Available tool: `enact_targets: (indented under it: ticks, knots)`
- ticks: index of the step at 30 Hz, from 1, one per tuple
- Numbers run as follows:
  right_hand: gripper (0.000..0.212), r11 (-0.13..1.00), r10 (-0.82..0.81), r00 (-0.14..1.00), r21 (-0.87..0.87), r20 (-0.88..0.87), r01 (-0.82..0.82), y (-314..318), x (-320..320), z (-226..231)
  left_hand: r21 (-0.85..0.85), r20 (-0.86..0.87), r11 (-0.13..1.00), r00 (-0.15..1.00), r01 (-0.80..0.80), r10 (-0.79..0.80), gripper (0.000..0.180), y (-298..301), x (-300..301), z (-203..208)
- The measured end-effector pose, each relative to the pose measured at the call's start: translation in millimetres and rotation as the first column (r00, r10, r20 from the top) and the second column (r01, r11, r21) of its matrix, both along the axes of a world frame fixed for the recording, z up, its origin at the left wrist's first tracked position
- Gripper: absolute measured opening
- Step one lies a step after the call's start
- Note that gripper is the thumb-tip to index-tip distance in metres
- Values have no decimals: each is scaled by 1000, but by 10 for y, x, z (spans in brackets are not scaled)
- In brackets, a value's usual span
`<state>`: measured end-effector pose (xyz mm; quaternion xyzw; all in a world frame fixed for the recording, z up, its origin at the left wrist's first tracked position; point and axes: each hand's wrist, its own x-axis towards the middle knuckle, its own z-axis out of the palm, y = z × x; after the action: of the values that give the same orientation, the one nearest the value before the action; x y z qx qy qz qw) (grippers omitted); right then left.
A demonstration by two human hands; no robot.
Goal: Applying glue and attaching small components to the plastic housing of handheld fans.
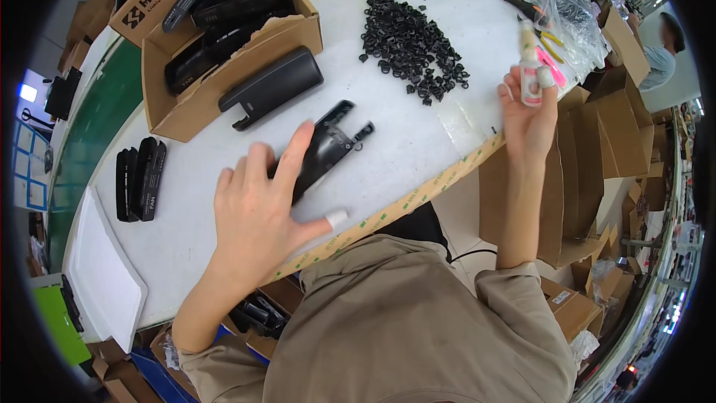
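My left hand (257, 205) is spread over the near end of a black plastic housing (322, 151). Its index finger lies along the housing, and the thumb, with a white wrap on its tip, sticks out apart from it. Two prongs form the housing's far end; the near end is hidden under my hand. At the right table edge my right hand (531, 116) holds a small white bottle (530, 78) with a narrow tip, upright between the fingers. A smooth black cover (272, 88) with a notched end rests beyond my left hand.
Many small black clips (410, 41) are heaped on the white table (395, 179). A cardboard box (168, 104) of black housings stands at far left. Several narrow black parts (140, 179) lie left. A screwdriver (514, 0), pliers (550, 48) and plastic bags (570, 22) sit far right.
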<state>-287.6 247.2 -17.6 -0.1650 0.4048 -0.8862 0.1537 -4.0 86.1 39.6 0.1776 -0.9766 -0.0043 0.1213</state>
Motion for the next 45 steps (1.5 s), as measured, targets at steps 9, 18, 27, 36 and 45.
enact_targets:
  ticks: [9,18,27,36,45]
  knots:
    - [58,884,-37,850,379,-525,272,-132,-358,130,771,-327,452,888,449,-324,81,237,-53,63]
    - [71,810,67,824,512,-563,285,-89,-626,59,192,-345,953,925,235,-159,28,-190,-111,-258]
    - [81,742,46,763,534,-645,406,-40,-579,67,389,-439,839,877,381,-195,16,-158,-249,-284]
    - [23,722,320,227,392,-920,571,-165,5,464,569,-486,734,872,370,-63,15,-157,-228,-351]
    - [14,594,629,199,630,-752,501,-443,73,448,229,-499,866,817,446,-289,16,-88,-233,-426]
